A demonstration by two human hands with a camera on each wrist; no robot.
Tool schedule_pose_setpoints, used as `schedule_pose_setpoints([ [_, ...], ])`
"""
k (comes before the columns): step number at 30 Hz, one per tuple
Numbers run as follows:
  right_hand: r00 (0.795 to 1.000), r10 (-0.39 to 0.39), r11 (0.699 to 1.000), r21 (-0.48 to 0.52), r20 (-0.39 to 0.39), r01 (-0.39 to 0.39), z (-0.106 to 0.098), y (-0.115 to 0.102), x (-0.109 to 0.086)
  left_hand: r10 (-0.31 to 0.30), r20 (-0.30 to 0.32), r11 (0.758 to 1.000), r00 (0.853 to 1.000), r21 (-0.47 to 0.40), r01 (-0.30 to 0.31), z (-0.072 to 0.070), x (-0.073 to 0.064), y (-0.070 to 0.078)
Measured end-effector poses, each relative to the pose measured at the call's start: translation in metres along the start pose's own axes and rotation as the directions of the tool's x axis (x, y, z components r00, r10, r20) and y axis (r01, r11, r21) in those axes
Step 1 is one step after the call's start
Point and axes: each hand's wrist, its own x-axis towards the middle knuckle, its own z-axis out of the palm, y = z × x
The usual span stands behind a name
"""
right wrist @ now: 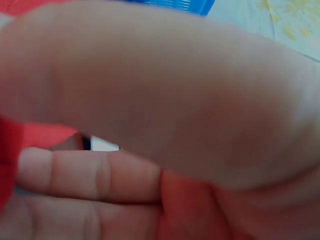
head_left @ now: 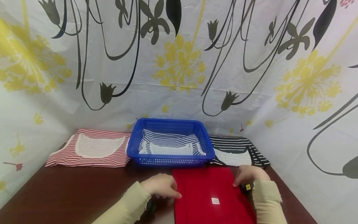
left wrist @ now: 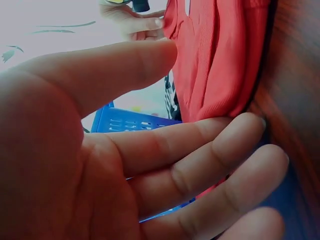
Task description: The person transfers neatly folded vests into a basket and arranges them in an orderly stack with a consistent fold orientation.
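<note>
A red garment [head_left: 204,186] with a small white label [head_left: 215,201] lies folded flat on the dark table, in front of the basket. At its left edge, my left hand [head_left: 162,186] pinches the fabric with thumb and forefinger. In the left wrist view the red fabric [left wrist: 220,60] runs between thumb and forefinger, the other fingers loosely bent below. My right hand [head_left: 250,175] grips the opposite edge, thumb on top. Close up in the right wrist view, the thumb hides most of the fabric [right wrist: 47,134] it holds.
Behind the garment stands a blue basket [head_left: 170,161] holding a blue-and-white striped garment [head_left: 170,137]. To its left lies a red-and-white striped garment [head_left: 67,151], to its right a black-and-white striped one [head_left: 232,141]. A flower-print curtain [head_left: 179,102] closes off the back and sides.
</note>
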Motion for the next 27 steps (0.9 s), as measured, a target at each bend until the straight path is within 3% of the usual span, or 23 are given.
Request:
schedule_pose_setpoints([
  [5, 1.000, 0.029, 0.999, -0.033, -0.010, -0.030, 0.001, -0.001, 0.001, 0.043, 0.017, 0.987, 0.999, -0.155, -0.040, 0.000, 0.003, -0.003],
  [11, 0.996, 0.068, 0.997, -0.031, -0.052, -0.069, 0.004, -0.003, 0.001, 0.088, 0.064, 0.922, 0.994, -0.383, -0.057, 0.002, 0.011, -0.011],
  [14, 0.998, 0.050, 0.999, -0.010, -0.046, -0.050, 0.003, -0.002, 0.000, 0.094, 0.064, 0.870, 0.994, -0.491, -0.051, 0.001, 0.014, -0.015],
  [18, 1.000, -0.018, 0.999, 0.026, -0.006, 0.018, 0.002, 0.000, -0.001, 0.087, 0.035, 0.782, 0.996, -0.621, -0.047, 0.000, 0.017, -0.020],
  [22, 0.996, -0.079, 0.994, 0.072, 0.039, 0.076, 0.000, 0.003, 0.000, 0.046, 0.000, 0.696, 0.999, -0.717, -0.032, -0.001, 0.019, -0.024],
  [27, 0.990, -0.126, 0.990, 0.078, 0.057, 0.121, -0.002, 0.002, 0.000, -0.021, -0.002, 0.567, 1.000, -0.823, 0.010, 0.000, 0.023, -0.030],
])
